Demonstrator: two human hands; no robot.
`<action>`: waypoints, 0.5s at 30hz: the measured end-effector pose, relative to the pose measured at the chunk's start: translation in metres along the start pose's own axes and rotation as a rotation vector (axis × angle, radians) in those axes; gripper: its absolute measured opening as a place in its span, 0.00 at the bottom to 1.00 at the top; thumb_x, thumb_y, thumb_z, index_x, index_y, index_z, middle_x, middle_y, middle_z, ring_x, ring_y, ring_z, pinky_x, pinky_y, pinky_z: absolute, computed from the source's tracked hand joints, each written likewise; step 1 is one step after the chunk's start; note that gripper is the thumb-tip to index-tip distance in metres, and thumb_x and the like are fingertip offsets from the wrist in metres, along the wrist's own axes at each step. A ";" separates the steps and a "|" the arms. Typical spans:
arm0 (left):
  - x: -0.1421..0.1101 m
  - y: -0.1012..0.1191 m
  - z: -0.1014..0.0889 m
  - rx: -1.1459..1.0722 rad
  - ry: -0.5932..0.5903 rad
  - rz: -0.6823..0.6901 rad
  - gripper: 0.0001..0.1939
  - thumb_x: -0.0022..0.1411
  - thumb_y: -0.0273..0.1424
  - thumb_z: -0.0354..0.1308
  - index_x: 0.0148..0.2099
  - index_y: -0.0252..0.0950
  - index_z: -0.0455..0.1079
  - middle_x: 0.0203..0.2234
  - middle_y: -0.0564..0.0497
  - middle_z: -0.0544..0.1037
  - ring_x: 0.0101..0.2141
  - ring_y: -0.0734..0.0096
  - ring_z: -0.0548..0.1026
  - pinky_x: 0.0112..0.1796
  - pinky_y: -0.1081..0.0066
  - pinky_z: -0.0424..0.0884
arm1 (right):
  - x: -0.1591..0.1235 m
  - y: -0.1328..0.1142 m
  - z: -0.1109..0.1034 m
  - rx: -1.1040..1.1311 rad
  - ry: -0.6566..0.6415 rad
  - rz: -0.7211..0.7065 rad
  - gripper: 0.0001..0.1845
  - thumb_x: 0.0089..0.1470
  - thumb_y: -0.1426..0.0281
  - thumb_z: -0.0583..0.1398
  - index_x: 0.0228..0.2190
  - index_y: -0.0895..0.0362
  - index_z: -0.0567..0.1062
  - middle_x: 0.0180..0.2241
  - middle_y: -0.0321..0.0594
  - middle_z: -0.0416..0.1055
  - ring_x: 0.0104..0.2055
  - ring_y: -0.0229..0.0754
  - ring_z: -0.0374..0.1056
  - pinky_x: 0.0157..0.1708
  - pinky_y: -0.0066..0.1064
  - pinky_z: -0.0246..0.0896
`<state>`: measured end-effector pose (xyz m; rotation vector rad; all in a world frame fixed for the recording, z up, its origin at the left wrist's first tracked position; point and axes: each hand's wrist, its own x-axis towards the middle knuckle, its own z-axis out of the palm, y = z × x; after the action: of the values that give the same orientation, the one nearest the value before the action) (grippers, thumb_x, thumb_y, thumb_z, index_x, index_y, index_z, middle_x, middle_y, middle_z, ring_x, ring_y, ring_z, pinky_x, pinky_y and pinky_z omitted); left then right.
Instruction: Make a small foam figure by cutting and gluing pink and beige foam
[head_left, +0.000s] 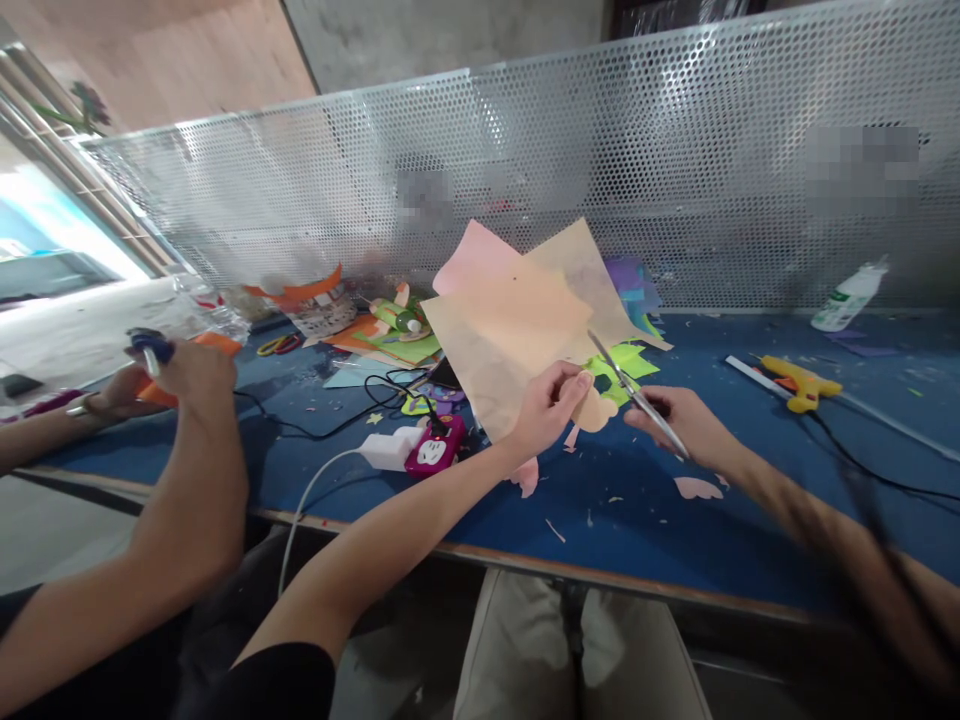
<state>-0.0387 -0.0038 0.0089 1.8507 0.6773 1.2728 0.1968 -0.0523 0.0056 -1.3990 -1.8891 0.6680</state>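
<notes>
Between the thumb and fingers of my left hand [551, 405] is a small cream paper cutout [595, 411] with a scalloped edge. My right hand [671, 425] grips a pair of scissors [637, 395], its blades pointing up and left beside the cutout. Behind both hands lie a large cream paper sheet [480, 350] and a pink sheet [472, 258], overlapping. A bright green paper piece [634, 365] shows just behind the scissors. Pink paper scraps [697, 488] lie below my right hand, and another pink piece [529, 477] is under my left wrist.
A magenta power strip [439, 447] with a white plug [386, 450] sits left of my forearm. A yellow glue gun [806, 382] and a white bottle [851, 295] are at right. On the left, a co-worker's hands [195, 370] hold orange paper and a dark-handled tool. A perforated metal panel [525, 150] stands behind.
</notes>
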 end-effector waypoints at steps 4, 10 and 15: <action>-0.001 0.001 0.000 0.006 -0.001 0.015 0.18 0.71 0.47 0.53 0.42 0.36 0.71 0.28 0.53 0.68 0.29 0.73 0.65 0.30 0.70 0.62 | -0.002 -0.003 -0.008 -0.037 -0.157 -0.123 0.22 0.62 0.47 0.54 0.34 0.54 0.66 0.29 0.37 0.65 0.28 0.40 0.58 0.29 0.33 0.54; 0.001 0.000 0.000 -0.034 -0.049 -0.007 0.19 0.71 0.48 0.54 0.41 0.36 0.69 0.27 0.53 0.67 0.28 0.74 0.64 0.29 0.71 0.62 | -0.004 -0.005 -0.006 -0.045 -0.267 -0.198 0.24 0.63 0.46 0.54 0.34 0.55 0.66 0.30 0.36 0.64 0.30 0.39 0.56 0.32 0.33 0.52; 0.001 -0.003 0.000 -0.021 -0.064 -0.019 0.21 0.70 0.50 0.54 0.41 0.35 0.70 0.27 0.53 0.68 0.27 0.75 0.65 0.29 0.71 0.62 | -0.005 -0.007 -0.004 0.031 -0.278 -0.185 0.27 0.62 0.42 0.52 0.33 0.55 0.65 0.29 0.35 0.62 0.29 0.39 0.54 0.31 0.33 0.51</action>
<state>-0.0382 -0.0014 0.0072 1.8558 0.6440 1.1987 0.1970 -0.0593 0.0120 -1.1398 -2.1822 0.8287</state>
